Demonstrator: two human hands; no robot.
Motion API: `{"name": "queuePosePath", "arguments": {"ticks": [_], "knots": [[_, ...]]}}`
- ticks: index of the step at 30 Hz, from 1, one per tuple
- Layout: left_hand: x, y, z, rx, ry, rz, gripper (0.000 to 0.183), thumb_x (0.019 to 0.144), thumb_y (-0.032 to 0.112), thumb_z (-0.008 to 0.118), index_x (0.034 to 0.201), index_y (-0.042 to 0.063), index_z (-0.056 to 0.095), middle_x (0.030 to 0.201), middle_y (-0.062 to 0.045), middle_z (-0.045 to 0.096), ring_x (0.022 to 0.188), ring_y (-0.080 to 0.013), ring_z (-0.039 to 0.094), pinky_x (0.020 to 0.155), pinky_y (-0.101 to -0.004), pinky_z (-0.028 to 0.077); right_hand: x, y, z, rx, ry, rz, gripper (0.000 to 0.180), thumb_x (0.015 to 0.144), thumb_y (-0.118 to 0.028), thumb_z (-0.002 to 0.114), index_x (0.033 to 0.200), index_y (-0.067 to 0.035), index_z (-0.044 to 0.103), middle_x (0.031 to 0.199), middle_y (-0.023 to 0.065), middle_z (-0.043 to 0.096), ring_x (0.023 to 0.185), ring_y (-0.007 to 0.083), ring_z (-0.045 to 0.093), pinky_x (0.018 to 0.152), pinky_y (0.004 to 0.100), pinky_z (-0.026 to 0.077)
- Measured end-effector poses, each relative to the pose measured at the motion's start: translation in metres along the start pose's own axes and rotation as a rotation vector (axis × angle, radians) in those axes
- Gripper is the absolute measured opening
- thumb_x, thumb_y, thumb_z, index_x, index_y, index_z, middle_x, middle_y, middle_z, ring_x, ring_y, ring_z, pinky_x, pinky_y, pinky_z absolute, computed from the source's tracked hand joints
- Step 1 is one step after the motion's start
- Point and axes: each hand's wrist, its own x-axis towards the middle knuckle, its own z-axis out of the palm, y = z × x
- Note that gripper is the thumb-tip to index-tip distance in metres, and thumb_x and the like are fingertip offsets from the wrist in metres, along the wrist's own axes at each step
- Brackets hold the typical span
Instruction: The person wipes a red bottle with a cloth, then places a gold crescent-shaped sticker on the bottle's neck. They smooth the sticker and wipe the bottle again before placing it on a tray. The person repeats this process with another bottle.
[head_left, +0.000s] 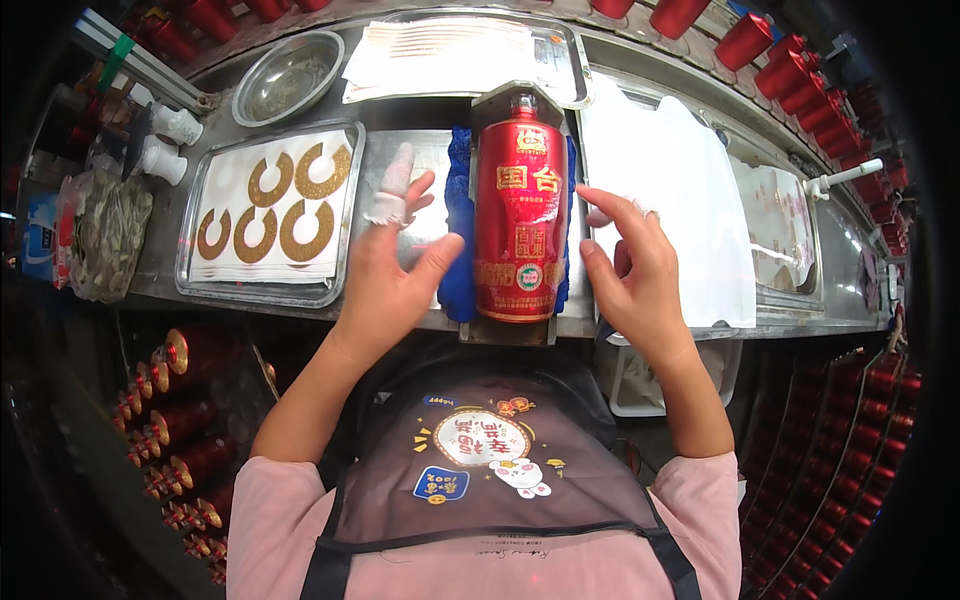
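Observation:
A glossy red bottle (525, 225) with gold lettering lies in a metal cradle (480, 331) lined with blue cloth (457, 225), its neck pointing away from me. My left hand (397, 262) hovers to the left of it, fingers apart, with a white covering on one finger. To the right, my right hand (634, 262) is held with bent fingers close to the bottle's side; nothing shows between them. Whether its fingertips touch the bottle I cannot tell. Several gold C-shaped pieces (255, 236) lie on white sheets in a metal tray (180, 262) at the left.
Behind stand a metal bowl (289, 79) and a tray of stacked sheets (442, 56). White sheets (667, 225) cover the bench on the right, beside another tray (810, 289). A plastic bag (112, 232) sits far left. Red bottles line the back and lower sides; a white bin (637, 409) is below the bench edge.

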Motion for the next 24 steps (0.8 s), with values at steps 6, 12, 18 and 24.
{"name": "queuePosePath", "arguments": {"ticks": [6,12,18,24], "knots": [[0.001,-0.024,0.012,0.091,-0.288,-0.049,0.108,0.094,0.055,0.062,0.161,0.007,-0.008,0.164,-0.019,0.028,0.156,-0.0347,0.013,0.119,-0.0580,-0.007,0.009,-0.010,0.011,-0.141,-0.075,-0.118,0.069,0.084,-0.047,0.076,0.147,-0.033,0.051,0.132,0.0271,0.051,0.101,0.0428,0.064,0.082,0.0463,0.057],[0.004,-0.044,0.014,0.011,-0.350,-0.047,0.107,0.097,0.061,0.053,0.160,0.007,-0.013,0.166,-0.017,0.025,0.157,-0.0340,0.007,0.115,-0.0608,-0.018,0.009,-0.018,0.018,-0.106,-0.080,-0.018,0.075,0.081,-0.044,0.079,0.149,-0.031,0.051,0.131,0.0256,0.051,0.108,0.0413,0.060,0.088,0.0450,0.054],[0.008,-0.034,0.009,0.061,-0.367,-0.036,0.107,0.097,0.062,0.053,0.160,0.008,-0.014,0.165,-0.016,0.028,0.157,-0.0339,0.007,0.114,-0.0611,-0.019,0.011,-0.022,0.015,-0.032,-0.056,0.007,0.073,0.083,-0.038,0.079,0.149,-0.031,0.050,0.131,0.0247,0.052,0.110,0.0404,0.060,0.092,0.0443,0.052],[0.006,-0.021,0.021,-0.024,-0.354,-0.087,0.115,0.092,0.058,0.065,0.161,0.008,-0.013,0.163,-0.018,0.033,0.156,-0.0330,0.014,0.114,-0.0608,-0.019,0.017,-0.020,0.015,-0.088,-0.100,0.035,0.072,0.085,-0.041,0.077,0.151,-0.031,0.048,0.132,0.0264,0.051,0.111,0.0411,0.060,0.092,0.0451,0.052]]}}
